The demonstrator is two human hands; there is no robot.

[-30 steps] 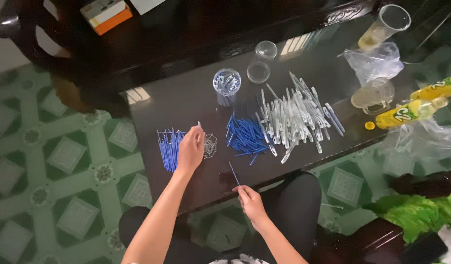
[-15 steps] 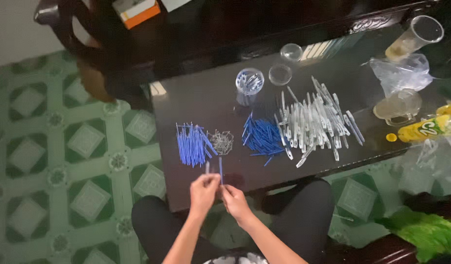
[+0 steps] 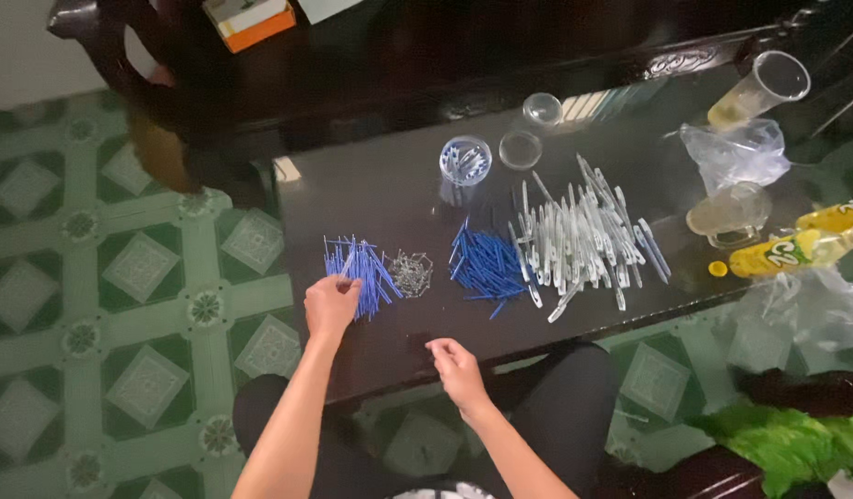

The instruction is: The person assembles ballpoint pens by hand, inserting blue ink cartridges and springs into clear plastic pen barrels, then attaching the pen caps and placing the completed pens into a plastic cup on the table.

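Near edge of the dark table (image 3: 371,203): right hand (image 3: 456,362) hovers low over the tabletop, fingers curled loosely, nothing visibly in it — can't tell if something thin is pinched. Left hand (image 3: 332,303) sits further in, fingers closed at the near end of the left pile of blue sticks (image 3: 360,266); it looks to be pinching one or two, contact partly hidden by the knuckles.

Just right of that pile: small tangle of thin wire springs (image 3: 411,273), close beside the sticks. Then a second heap of blue sticks (image 3: 487,263), loose and fanned. Touching its right side, a bigger spread of clear plastic tubes (image 3: 579,240) — covers most of the table's right half.

Further back: clear round cup (image 3: 465,160) with small blue-and-white bits inside, a flat clear lid (image 3: 520,149) next to it, another small clear cup (image 3: 542,108) behind.

Far right: crumpled clear bag (image 3: 736,152), glass mug (image 3: 727,214), tall plastic cup (image 3: 764,88) with yellowish liquid, yellow bottle (image 3: 792,251) lying on its side, its yellow cap (image 3: 718,269) off beside it.

Far top: orange-and-white box (image 3: 251,18) on dark furniture. Green patterned floor tiles (image 3: 140,268) to the left.
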